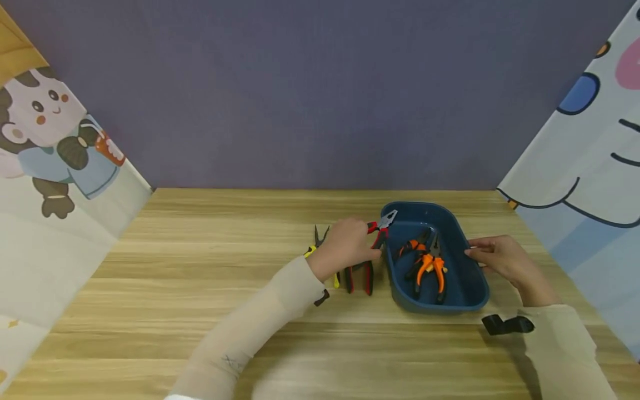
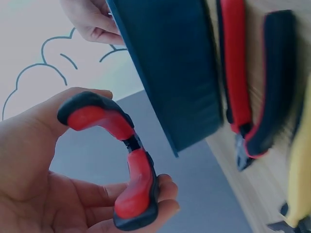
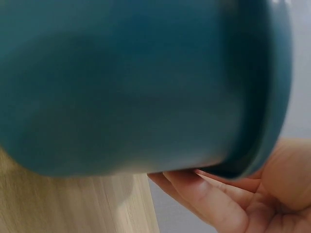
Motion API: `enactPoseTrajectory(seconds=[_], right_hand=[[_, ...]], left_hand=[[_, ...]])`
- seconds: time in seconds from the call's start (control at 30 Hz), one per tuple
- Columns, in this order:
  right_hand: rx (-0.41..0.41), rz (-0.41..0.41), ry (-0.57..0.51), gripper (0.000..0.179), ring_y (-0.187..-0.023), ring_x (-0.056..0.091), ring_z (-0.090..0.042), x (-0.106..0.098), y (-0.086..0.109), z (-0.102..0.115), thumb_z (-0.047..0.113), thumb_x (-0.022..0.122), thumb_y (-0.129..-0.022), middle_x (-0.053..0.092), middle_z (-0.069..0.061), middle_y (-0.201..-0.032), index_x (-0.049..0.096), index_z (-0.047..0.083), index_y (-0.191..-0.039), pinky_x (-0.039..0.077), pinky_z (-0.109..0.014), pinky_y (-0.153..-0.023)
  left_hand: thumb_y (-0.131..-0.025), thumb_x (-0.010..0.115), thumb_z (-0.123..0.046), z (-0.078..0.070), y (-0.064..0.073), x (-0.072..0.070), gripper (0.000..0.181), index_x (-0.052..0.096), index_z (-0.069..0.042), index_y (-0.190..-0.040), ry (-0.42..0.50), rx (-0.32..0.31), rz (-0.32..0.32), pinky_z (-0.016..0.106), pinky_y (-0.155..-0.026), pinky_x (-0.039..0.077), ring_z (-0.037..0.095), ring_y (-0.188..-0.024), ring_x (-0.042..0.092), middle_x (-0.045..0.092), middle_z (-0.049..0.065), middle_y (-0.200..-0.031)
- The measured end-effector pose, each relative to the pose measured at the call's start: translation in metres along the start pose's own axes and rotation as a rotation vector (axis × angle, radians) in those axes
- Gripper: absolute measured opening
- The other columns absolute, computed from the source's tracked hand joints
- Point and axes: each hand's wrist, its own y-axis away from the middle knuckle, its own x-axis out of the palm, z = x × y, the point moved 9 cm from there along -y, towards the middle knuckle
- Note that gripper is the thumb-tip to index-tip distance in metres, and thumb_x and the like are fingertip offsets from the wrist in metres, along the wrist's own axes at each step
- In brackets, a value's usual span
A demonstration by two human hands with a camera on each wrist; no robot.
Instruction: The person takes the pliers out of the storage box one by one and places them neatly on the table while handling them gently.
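Note:
My left hand [image 1: 345, 247] grips red-and-black combination pliers [image 1: 382, 232] by the handles, their metal head over the left rim of a dark blue plastic basin [image 1: 440, 309]. In the left wrist view, the handles of these pliers [image 2: 140, 174] are spread between thumb and fingers. On the right side, my right hand [image 1: 507, 261] pinches the basin's rim, with fingers under the lip in the right wrist view. Inside the basin lie orange-and-black long-nose pliers [image 1: 431, 265] and a second orange-handled pair [image 1: 412, 245].
Left of the basin, red-and-black pliers [image 1: 369, 276] lie on the wooden table [image 1: 200, 261]. Beside them are yellow-handled long-nose pliers [image 1: 320, 240], partly hidden by my left hand. A dark grey panel [image 1: 320, 100] stands behind the table, with cartoon-printed sheets at both sides.

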Motion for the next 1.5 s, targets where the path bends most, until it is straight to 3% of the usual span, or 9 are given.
enactPoseTrajectory(seconds=[0.33, 0.8, 0.9, 1.27, 1.5], right_hand=[[-0.006, -0.002, -0.009, 0.051, -0.1, 0.062, -0.038, 0.001, 0.001, 0.002, 0.02, 0.053, -0.097, 0.053, -0.035, -0.122, 0.043, -0.018, -0.129, 0.055, -0.039, -0.072], [0.004, 0.004, -0.007, 0.051, -0.099, 0.063, -0.038, 0.001, 0.001, -0.001, 0.02, 0.053, -0.097, 0.052, -0.035, -0.122, 0.042, -0.019, -0.129, 0.055, -0.037, -0.071], [-0.008, 0.002, 0.0, 0.051, -0.102, 0.06, -0.041, 0.001, 0.001, -0.001, 0.02, 0.052, -0.097, 0.052, -0.036, -0.122, 0.042, -0.019, -0.129, 0.055, -0.037, -0.071], [-0.002, 0.005, -0.003, 0.052, -0.099, 0.062, -0.038, 0.001, 0.0, 0.0, 0.021, 0.053, -0.097, 0.053, -0.035, -0.121, 0.042, -0.019, -0.129, 0.055, -0.038, -0.071], [0.002, 0.005, -0.005, 0.052, -0.098, 0.063, -0.037, 0.0, 0.0, 0.0, 0.02, 0.053, -0.097, 0.053, -0.036, -0.12, 0.042, -0.02, -0.129, 0.055, -0.04, -0.072]], left_hand=[[-0.079, 0.073, -0.036, 0.037, 0.015, 0.007, 0.048, 0.039, -0.015, -0.053, 0.072, -0.062, 0.016, 0.021, -0.041, 0.023, 0.007, -0.043, 0.025, 0.03, -0.006, -0.05], [-0.072, 0.076, -0.033, 0.074, 0.046, 0.005, 0.04, 0.044, -0.012, -0.059, 0.055, -0.111, -0.048, 0.023, -0.044, 0.028, 0.009, -0.049, 0.029, 0.034, -0.005, -0.056], [-0.07, 0.075, -0.031, 0.083, 0.052, 0.007, 0.034, 0.049, -0.01, -0.065, 0.081, -0.139, -0.051, 0.024, -0.045, 0.029, 0.009, -0.049, 0.03, 0.038, -0.003, -0.06], [-0.075, 0.076, -0.04, 0.115, 0.072, 0.008, 0.04, 0.052, -0.008, -0.072, 0.104, -0.26, -0.027, 0.024, -0.042, 0.03, 0.01, -0.042, 0.033, 0.04, -0.001, -0.055], [-0.076, 0.075, -0.04, 0.13, 0.079, 0.005, 0.046, 0.044, -0.011, -0.059, 0.108, -0.308, -0.011, 0.024, -0.042, 0.028, 0.011, -0.042, 0.031, 0.041, 0.002, -0.06]])
